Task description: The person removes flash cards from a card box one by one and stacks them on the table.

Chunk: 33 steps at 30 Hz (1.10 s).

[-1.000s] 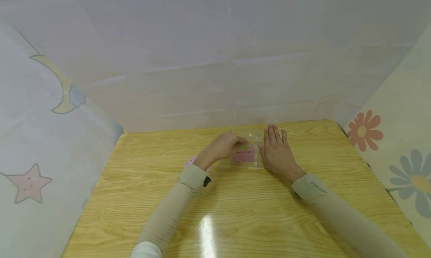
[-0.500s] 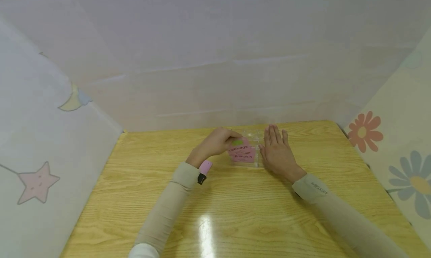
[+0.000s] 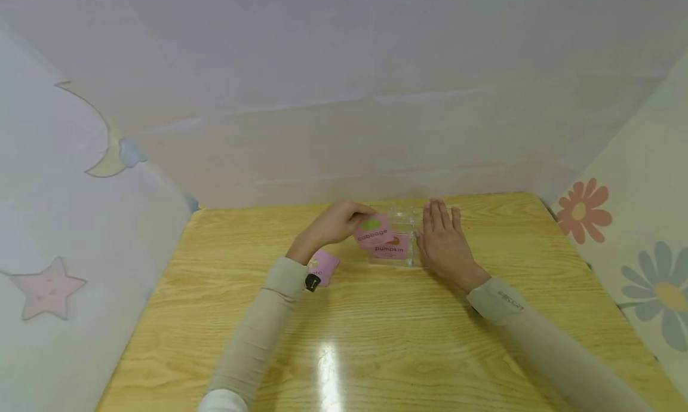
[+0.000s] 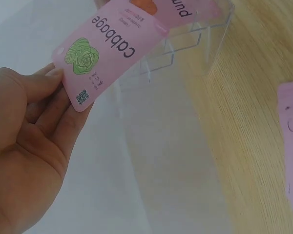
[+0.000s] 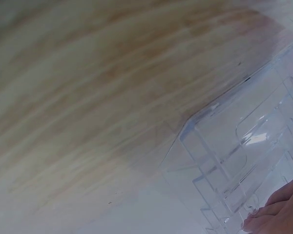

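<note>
My left hand pinches a pink cabbage card by its edge, thumb on the printed side, as the left wrist view shows. The card is tilted and partly overlaps a pink pumpkin card standing in a clear plastic stepped rack. My right hand lies with straight fingers along the rack's right side. In the right wrist view its fingers show at the lower right, by the rack's clear wall; whether they press on it I cannot tell.
Another pink card, possibly a small stack, lies on the wooden table below my left wrist, partly hidden by it. A pale sheet wall rises behind the table's back edge, with printed sheets at both sides.
My left hand has drawn left and slightly up with the cabbage card, away from the rack, uncovering more of the pumpkin card. The right hand has stayed in place.
</note>
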### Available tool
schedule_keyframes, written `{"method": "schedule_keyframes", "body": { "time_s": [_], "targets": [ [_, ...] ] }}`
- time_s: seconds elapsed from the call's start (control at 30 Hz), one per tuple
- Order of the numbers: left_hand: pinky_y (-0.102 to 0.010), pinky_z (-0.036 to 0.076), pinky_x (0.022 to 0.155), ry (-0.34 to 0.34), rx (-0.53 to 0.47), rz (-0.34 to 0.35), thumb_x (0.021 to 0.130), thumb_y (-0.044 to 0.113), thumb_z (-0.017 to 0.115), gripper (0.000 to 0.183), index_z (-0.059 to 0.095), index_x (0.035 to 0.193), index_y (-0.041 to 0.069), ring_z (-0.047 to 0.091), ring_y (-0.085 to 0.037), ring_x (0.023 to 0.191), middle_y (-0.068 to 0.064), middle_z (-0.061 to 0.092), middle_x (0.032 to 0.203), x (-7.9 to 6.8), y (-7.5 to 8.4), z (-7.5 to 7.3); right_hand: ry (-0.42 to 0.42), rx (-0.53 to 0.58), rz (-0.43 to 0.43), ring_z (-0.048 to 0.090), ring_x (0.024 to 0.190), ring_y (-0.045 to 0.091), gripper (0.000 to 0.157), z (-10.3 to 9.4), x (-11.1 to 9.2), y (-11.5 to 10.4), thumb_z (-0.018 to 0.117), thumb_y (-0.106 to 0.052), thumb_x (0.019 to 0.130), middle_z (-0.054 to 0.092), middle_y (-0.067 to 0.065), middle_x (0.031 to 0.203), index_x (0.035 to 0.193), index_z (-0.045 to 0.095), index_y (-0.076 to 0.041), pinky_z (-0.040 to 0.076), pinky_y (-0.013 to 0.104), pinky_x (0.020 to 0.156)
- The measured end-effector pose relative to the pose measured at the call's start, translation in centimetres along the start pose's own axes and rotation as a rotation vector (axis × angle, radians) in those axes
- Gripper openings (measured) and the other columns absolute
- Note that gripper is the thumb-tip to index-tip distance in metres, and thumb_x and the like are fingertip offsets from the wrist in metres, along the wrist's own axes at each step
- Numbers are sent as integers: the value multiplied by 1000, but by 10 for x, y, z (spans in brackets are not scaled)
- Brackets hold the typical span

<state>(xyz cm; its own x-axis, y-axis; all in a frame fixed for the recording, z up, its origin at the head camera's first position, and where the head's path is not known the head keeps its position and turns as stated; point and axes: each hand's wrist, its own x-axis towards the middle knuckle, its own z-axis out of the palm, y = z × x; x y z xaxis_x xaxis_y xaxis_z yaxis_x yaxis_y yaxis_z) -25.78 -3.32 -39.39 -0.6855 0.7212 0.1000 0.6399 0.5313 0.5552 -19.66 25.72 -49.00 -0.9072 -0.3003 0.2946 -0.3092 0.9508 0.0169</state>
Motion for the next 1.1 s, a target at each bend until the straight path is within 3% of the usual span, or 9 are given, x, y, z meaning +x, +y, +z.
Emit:
{"method": "schedule_keyframes", "body": {
  "time_s": [0.1, 0.27, 0.43, 0.87, 1.0, 1.1],
  "targets": [
    [-37, 60, 102, 7, -26, -9, 111, 9, 51, 32, 70, 137, 7, 71, -23, 123, -12, 73, 136, -4, -5, -4, 1, -10, 2, 21, 159, 53, 71, -1, 0, 0, 39, -33, 112, 23, 39, 167, 159, 20, 17, 17, 71, 129],
    [-37, 61, 95, 21, -64, -29, 110, 7, 52, 32, 71, 135, 5, 72, -22, 114, -13, 73, 135, -12, -13, -9, -1, -15, 2, 21, 159, 52, 71, 0, -1, 1, 38, -34, 113, 21, 38, 168, 159, 20, 17, 16, 70, 129],
    [-40, 61, 101, 39, -63, -54, 109, 6, 52, 31, 73, 133, 4, 72, -25, 120, -14, 74, 133, -20, -21, -11, 10, -16, -7, 22, 159, 52, 71, 2, 0, 1, 38, -34, 113, 21, 38, 168, 159, 21, 17, 17, 71, 129],
    [-41, 60, 105, 8, -121, -116, 109, 5, 52, 32, 72, 133, 4, 70, -28, 126, -15, 73, 135, -32, -38, -12, 35, -29, -14, 26, 158, 52, 71, 0, 1, 0, 42, -32, 111, 26, 39, 166, 158, 24, 18, 20, 71, 128],
    [-37, 62, 100, -19, -131, -141, 108, 4, 51, 32, 72, 132, 3, 72, -26, 121, -14, 73, 134, -35, -45, -14, 11, -7, 0, 23, 159, 52, 70, -1, 1, -1, 41, -32, 112, 23, 39, 167, 158, 24, 18, 19, 72, 128],
    [-32, 61, 90, -44, -137, -146, 108, 3, 51, 32, 73, 130, 2, 73, -22, 107, -16, 74, 132, -39, -52, -15, -14, 2, 13, 20, 160, 52, 70, -2, 0, -2, 40, -33, 112, 21, 38, 168, 159, 22, 17, 17, 72, 128]
  ]
}}
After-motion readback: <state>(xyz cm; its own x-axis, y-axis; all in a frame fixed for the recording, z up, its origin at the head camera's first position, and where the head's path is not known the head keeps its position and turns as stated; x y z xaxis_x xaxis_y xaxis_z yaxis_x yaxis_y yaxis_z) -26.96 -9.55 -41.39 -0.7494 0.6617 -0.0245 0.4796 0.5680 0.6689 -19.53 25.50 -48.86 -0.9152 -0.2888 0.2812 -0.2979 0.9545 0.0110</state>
